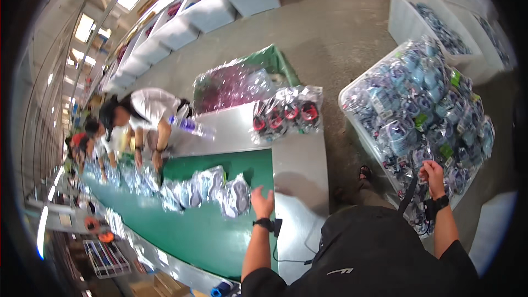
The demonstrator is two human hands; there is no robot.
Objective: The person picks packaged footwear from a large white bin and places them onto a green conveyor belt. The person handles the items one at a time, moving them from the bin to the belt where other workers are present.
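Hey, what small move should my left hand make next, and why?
I'd suggest your left hand ease left and close on the nearest clear-bagged item. The hand looks open just beside it, and that item lies closest to the metal surface at the end of the green belt.

No words or numbers can be read. At five o'clock, your black shirt (379,247) bears a small white logo mark (339,270). At three o'clock, the heap of bagged goods (404,80) on your right shows bright green tags (421,120) and a pale label (379,105); any print on these is too small to make out.
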